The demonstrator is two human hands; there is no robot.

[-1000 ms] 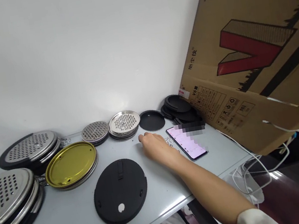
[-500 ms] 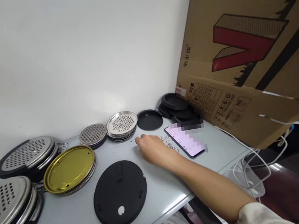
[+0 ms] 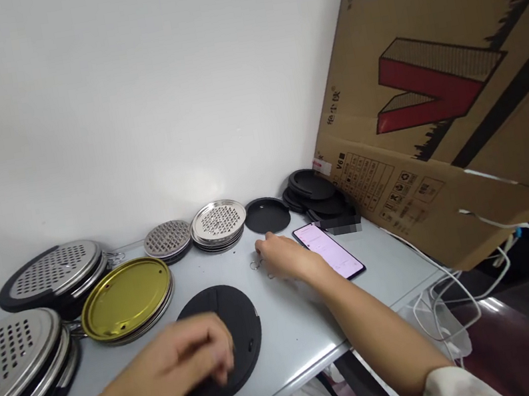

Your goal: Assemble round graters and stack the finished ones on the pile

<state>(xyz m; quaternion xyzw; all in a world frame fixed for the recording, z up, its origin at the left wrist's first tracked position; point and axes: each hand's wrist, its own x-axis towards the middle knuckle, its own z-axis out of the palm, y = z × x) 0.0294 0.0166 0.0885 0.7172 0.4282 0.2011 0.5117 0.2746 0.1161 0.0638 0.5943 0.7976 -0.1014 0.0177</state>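
While your left hand (image 3: 196, 352) hangs blurred over the near black disc (image 3: 241, 313), its fingers curl in toward the palm; the blur is too strong to tell whether it is open or closed, or whether it touches the disc at all. That disc lies flat on the grey table (image 3: 288, 339), near the front edge, its left part hidden behind your hand. Over to your right hand (image 3: 284, 255): palm down, fingers bent toward the tabletop, just beside the lit phone (image 3: 335, 254). Small wire rings (image 3: 255, 265) show right by those fingers, some peeking out from beneath; whether your fingertips grip one, I cannot tell. Beyond that hand sits a shallow black lid (image 3: 267, 215), and to its left the shiny grater plates (image 3: 218, 222) in a stack. Left of the disc and farther back, the gold plate (image 3: 126, 299) tops its own stack, and the brown carton (image 3: 433, 156) fills your right side.
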